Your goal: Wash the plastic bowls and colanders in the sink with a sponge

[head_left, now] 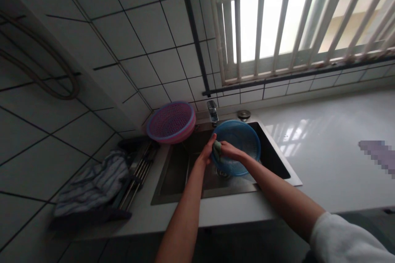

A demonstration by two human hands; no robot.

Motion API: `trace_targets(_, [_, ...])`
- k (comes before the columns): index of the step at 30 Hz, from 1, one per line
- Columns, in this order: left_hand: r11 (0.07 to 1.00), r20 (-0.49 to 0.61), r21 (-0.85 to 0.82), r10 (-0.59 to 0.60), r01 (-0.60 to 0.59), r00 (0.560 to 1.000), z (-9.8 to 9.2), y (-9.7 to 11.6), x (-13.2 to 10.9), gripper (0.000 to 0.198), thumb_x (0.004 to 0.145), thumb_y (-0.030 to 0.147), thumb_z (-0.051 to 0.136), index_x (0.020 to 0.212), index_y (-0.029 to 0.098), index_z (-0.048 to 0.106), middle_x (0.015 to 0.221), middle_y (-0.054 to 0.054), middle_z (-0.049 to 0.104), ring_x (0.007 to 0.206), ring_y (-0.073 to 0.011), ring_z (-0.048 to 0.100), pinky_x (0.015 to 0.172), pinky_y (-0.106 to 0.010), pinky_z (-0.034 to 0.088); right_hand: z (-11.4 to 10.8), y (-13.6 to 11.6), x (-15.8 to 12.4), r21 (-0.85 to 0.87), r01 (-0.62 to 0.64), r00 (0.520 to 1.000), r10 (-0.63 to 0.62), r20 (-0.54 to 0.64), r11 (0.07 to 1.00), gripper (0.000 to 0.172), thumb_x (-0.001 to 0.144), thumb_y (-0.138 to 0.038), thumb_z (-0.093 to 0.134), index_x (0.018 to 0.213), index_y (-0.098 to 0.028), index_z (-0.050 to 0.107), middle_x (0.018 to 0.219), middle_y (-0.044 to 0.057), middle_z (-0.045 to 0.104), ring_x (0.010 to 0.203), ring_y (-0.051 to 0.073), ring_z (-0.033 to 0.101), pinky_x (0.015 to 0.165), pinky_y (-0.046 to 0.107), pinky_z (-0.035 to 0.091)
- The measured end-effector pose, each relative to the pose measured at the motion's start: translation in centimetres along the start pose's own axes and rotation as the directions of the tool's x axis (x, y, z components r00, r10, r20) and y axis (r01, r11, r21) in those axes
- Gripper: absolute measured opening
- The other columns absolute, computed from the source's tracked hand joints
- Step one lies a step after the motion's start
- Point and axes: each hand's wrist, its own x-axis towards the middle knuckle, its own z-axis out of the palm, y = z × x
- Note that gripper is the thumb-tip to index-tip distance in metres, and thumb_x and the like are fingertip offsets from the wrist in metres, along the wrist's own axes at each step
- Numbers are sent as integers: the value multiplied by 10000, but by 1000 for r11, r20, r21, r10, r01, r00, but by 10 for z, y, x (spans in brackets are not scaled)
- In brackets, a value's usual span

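Note:
A blue plastic basket (243, 139) with a perforated wall is held tilted over the sink (177, 172). My left hand (209, 151) grips its left rim, thumb up on the edge. In my right hand (230, 151) is a pale green cloth (217, 149), pressed against the inside of the basket near that same rim. The cloth is small and partly hidden by my fingers, so whether it is a rag or a sponge is hard to make out. Behind the basket stands the chrome faucet (212, 111).
Pink and blue baskets (173, 121) lean at the sink's back left corner. A striped cloth (95, 185) lies over a dark rack (134, 187) on the left. A drain plug (243, 114) sits behind the sink, and a white counter (324, 144) extends right below a barred window (277, 24).

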Motion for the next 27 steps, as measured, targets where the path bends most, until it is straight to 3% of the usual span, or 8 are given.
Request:
trace_targets(3, [999,92,-38,40,-37,995,5,-2,0,693,955,735,519,1280,149,694,1036,-137,796,1039,-291,752,887,-368,599,-11,-9,6,163,143,948,-88,-307,976,253,816,-446,595,864,-199,618,805,29,670,751,169,603,719,266,526])
trace_targets(6, [999,171,-16,50,-48,984,8,-2,-2,752,952,778,465,1320,158,680,1114,-148,787,1100,-292,736,936,-375,589,-17,-17,4,78,229,868,-167,-468,970,254,822,-441,548,906,-206,591,865,27,667,808,172,608,758,259,522])
trace_targets(8, [999,139,3,48,-49,989,6,-1,-3,815,925,828,439,1309,152,683,1100,-155,786,1073,-289,740,917,-367,592,-15,-19,-1,-36,224,912,-222,-346,974,215,805,-390,558,894,-200,607,855,18,661,796,166,591,741,248,507])
trace_targets(12, [999,40,10,44,-44,998,-1,1,-3,925,859,920,390,1237,142,718,997,-159,790,1000,-296,747,842,-355,598,-3,-17,-12,-145,177,979,-159,124,973,103,743,-252,611,805,-175,642,790,6,658,719,143,552,683,237,477])
trace_targets(15, [999,30,-16,47,-47,998,-5,0,-1,902,865,908,400,1220,148,730,989,-160,794,1022,-306,744,849,-357,597,4,-14,-14,-67,143,976,-129,174,987,96,748,-246,645,810,-173,650,762,0,653,688,132,544,657,230,467])
trace_targets(20, [995,115,-99,40,-28,993,-4,-6,4,746,963,758,458,1305,141,700,1094,-158,796,1072,-306,747,951,-391,587,-10,-15,-1,298,111,989,-74,-131,948,200,774,-379,687,857,-200,649,792,9,686,751,163,607,715,262,512])
trace_targets(24, [981,265,-187,99,-50,959,-1,-8,3,645,1027,638,460,1434,166,627,1251,-147,764,1174,-307,719,1069,-439,532,-37,-19,10,470,258,880,-5,-475,844,226,786,-437,685,850,-228,629,799,23,701,820,203,647,750,303,543])
trace_targets(27, [974,284,-212,138,-78,949,1,-8,3,603,1043,601,462,1456,190,613,1268,-131,760,1204,-297,707,1097,-445,514,-42,-19,12,431,302,848,-33,-529,850,271,808,-497,668,833,-229,627,762,29,691,816,216,652,729,306,540])
